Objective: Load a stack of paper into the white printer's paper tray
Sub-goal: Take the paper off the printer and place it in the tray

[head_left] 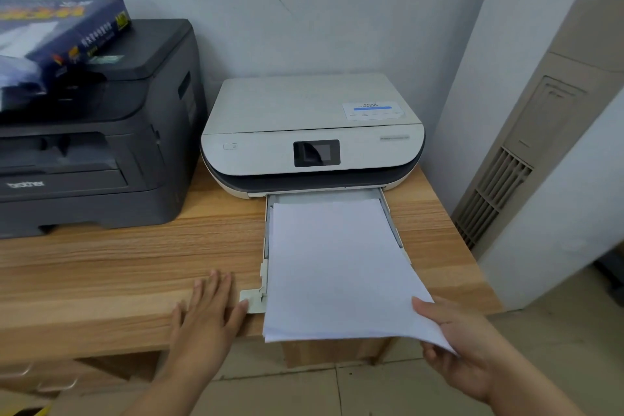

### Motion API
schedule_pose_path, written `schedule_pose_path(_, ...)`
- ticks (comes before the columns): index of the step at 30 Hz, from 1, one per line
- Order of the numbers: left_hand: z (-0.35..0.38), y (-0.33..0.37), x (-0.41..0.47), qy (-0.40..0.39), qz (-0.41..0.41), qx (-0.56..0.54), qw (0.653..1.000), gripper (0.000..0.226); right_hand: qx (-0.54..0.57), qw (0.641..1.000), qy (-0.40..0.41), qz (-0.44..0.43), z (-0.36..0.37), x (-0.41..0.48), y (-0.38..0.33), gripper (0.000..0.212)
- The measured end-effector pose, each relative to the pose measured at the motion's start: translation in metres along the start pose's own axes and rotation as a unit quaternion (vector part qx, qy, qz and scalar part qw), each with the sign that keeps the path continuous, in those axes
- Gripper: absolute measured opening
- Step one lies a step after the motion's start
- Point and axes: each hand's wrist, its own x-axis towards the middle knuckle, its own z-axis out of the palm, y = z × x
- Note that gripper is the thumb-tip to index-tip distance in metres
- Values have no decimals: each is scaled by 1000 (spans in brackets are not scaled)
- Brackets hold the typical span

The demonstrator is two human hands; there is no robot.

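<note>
- Two risks stand out. First, skew: the stack of paper [341, 267] lies over the pulled-out paper tray [267, 236] turned slightly clockwise. Its 5 o'clock corner hangs past the tray's right wall, so a push toward 12 o'clock would likely ride it over that wall or buckle it.
- Second, fanning: the stack is held at one corner only, and its near end overhangs the bench [118, 263] edge unsupported. Sheets could slip apart or sag.
- Stack position: resting in or on the tray, far edge short of the white printer [304, 111] slot at 12 o'clock. Judged not yet seated.
- Right hand [462, 348], at 5 o'clock: pinches the stack's near right corner, thumb on top, fingers curled beneath.
- Left hand [206, 311], at 7 o'clock: fingers straight, palm flat on the bench, holding nothing. The thumb tip meets the tray's near left corner tab, which appears to steady the tray.
- At 10 o'clock, a black printer [101, 145] carries a wrapped paper ream [60, 30].
</note>
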Motion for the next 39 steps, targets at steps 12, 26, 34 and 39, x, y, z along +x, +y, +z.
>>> schedule_pose_path(12, -2, 3, -1, -7, -6, -12, 1000, 60, -70, 997, -16, -20, -2, 8, 14, 19)
schedule_pose_path(26, -13, 11, 9, 43, 21, -85, 995, 52, -141, 989, -30, -25, -13, 17, 15, 20)
schedule_pose_path(34, -22, 69, 59, 45, 201, 53, 977, 42, -90, 992, -55, -76, -12, 22, 22, 96)
schedule_pose_path(39, -11, 72, 65, -7, 196, 205, 959, 53, -77, 992, -58, -84, -12, 17, 22, 32)
